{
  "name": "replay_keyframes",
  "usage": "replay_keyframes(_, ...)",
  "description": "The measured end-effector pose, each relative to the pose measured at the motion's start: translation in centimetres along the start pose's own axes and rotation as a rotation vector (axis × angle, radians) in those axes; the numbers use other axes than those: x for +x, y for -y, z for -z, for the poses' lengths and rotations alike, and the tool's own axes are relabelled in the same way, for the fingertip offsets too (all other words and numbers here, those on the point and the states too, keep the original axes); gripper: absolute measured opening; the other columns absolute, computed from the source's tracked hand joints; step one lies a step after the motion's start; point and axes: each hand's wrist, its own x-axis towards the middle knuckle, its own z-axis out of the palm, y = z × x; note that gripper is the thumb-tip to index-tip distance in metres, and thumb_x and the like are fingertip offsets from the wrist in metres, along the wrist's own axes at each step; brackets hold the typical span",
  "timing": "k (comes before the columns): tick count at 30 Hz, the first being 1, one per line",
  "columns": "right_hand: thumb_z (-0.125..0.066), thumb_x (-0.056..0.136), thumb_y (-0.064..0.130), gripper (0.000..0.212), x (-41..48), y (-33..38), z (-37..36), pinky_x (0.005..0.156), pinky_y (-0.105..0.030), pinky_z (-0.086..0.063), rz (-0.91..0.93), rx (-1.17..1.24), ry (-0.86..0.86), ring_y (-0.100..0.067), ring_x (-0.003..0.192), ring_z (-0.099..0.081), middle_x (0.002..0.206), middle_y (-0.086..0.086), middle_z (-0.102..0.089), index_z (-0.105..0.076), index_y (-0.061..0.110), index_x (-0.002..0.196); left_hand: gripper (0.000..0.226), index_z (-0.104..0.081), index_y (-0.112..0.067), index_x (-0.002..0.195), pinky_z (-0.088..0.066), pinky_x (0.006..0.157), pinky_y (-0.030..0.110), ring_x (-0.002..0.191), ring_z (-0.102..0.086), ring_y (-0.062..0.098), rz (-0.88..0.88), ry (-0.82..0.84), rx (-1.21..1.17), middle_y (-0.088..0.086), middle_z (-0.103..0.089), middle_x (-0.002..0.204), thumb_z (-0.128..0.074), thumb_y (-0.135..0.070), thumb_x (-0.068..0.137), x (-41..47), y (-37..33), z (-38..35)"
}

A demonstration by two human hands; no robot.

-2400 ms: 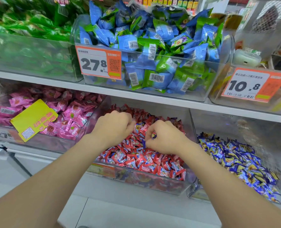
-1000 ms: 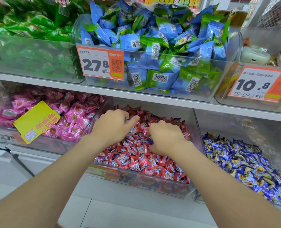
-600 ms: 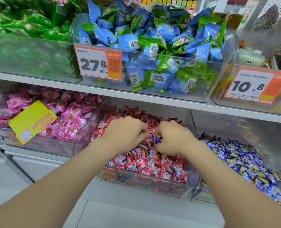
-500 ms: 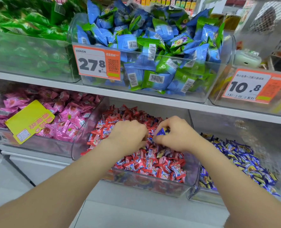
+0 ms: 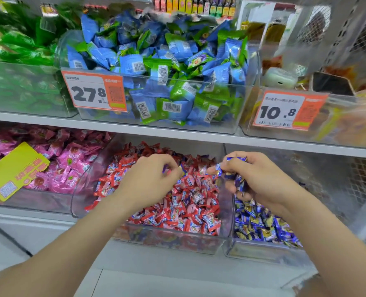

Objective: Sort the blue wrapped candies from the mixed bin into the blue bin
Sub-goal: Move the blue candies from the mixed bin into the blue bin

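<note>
Head view: blue wrapped candies [image 5: 235,176], clamped in the curled right hand [image 5: 261,179], were carried off the mixed bin [image 5: 177,241] to over the blue bin [image 5: 261,251] for dropping, while another seemed pinched by the left hand [image 5: 147,181].

— Which colours do we see?
— We see red candies [image 5: 188,202] at six o'clock, blue-and-yellow candies [image 5: 261,226] at five, pink candies [image 5: 68,159] at nine.
— At twelve, blue-and-green packets [image 5: 156,61] with striped barcodes.
</note>
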Motion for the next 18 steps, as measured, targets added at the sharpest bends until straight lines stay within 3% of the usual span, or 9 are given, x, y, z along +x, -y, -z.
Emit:
replay_keyframes(2, -0.063, 0.099, 0.013, 0.016, -0.8, -0.6, 1.7, 0.042, -0.024, -0.031, 0.007, -0.072, -0.075, -0.022, 0.05, -0.048, 0.094, -0.021, -0.077, -0.062, 0.011, 0.083, 0.024, -0.068, -0.033, 0.085, -0.04, 0.052, 0.028, 0.052, -0.052, 0.013, 0.003, 0.041, -0.137, 0.0, -0.064, 0.064, -0.057, -0.048, 0.101, -0.4, -1.3, -0.1)
replay_keyframes(5, -0.068, 0.093, 0.02, 0.003, -1.8, -2.4, 4.7, 0.046, -0.024, -0.042, 0.02, -0.484, -0.297, -0.012, 0.044, -0.054, 0.069, -0.002, -0.07, -0.069, 0.023, 0.093, 0.023, -0.068, -0.031, 0.088, -0.045, 0.059, 0.032, 0.057, -0.052, 0.01, -0.029, 0.068, -0.241, 0.001, -0.067, 0.078, -0.057, -0.045, 0.102, -0.6, -4.4, -1.4)
replay_keyframes(6, -0.07, 0.091, 0.025, 0.01, -2.0, -3.1, 5.7, 0.05, -0.026, -0.047, -0.006, -0.612, -0.31, -0.008, 0.044, -0.055, 0.064, 0.002, -0.067, -0.07, 0.028, 0.1, 0.022, -0.067, -0.03, 0.089, -0.045, 0.061, 0.032, 0.058, -0.051, 0.009, -0.058, 0.078, -0.263, 0.002, -0.067, 0.079, -0.057, -0.044, 0.102, -0.5, -5.9, -2.0)
replay_keyframes(8, -0.073, 0.088, 0.03, 0.029, -2.4, -4.1, 7.4, 0.061, -0.034, -0.057, -0.084, -0.672, -0.25, -0.011, 0.055, -0.065, 0.072, 0.004, -0.072, -0.068, 0.037, 0.115, 0.019, -0.067, -0.03, 0.093, -0.044, 0.064, 0.03, 0.059, -0.051, 0.01, -0.141, 0.078, -0.259, 0.001, -0.066, 0.078, -0.057, -0.043, 0.102, -0.2, -9.2, -3.4)
replay_keyframes(11, -0.069, 0.087, 0.014, 0.051, -3.1, -5.1, 9.3, 0.068, -0.046, -0.058, -0.09, -0.519, -0.229, -0.021, 0.073, -0.069, 0.103, -0.003, -0.076, -0.064, 0.034, 0.134, 0.015, -0.065, -0.028, 0.101, -0.039, 0.067, 0.032, 0.066, -0.052, 0.01, -0.238, 0.068, -0.19, -0.004, -0.065, 0.08, -0.055, -0.039, 0.104, 1.2, -13.5, -5.8)
replay_keyframes(13, -0.061, 0.088, 0.007, 0.058, -3.6, -5.5, 10.2, 0.077, -0.042, -0.057, -0.07, -0.493, -0.258, -0.016, 0.086, -0.07, 0.122, 0.003, -0.072, -0.061, 0.03, 0.141, 0.015, -0.061, -0.026, 0.108, -0.034, 0.069, 0.034, 0.071, -0.05, 0.009, -0.228, 0.094, -0.135, -0.009, -0.057, 0.079, -0.053, -0.038, 0.106, 2.5, -15.2, -8.0)
replay_keyframes(15, -0.057, 0.092, 0.009, 0.05, -4.2, -5.8, 10.9, 0.088, -0.035, -0.06, -0.074, -0.566, -0.313, -0.013, 0.102, -0.071, 0.126, 0.007, -0.071, -0.065, 0.028, 0.138, 0.021, -0.055, -0.026, 0.121, -0.036, 0.073, 0.033, 0.085, -0.054, 0.016, -0.187, 0.187, -0.097, -0.008, -0.052, 0.094, -0.051, -0.042, 0.107, 3.5, -15.8, -9.9)
replay_keyframes(18, -0.055, 0.096, 0.013, 0.034, -4.7, -5.9, 11.0, 0.066, -0.019, -0.053, -0.066, -0.645, -0.417, -0.009, 0.089, -0.07, 0.107, 0.007, -0.074, -0.073, 0.03, 0.12, 0.038, -0.049, -0.028, 0.144, -0.041, 0.082, 0.029, 0.094, -0.058, 0.017, -0.181, 0.328, -0.11, 0.001, -0.051, 0.129, -0.048, -0.038, 0.107, 4.1, -15.1, -11.2)
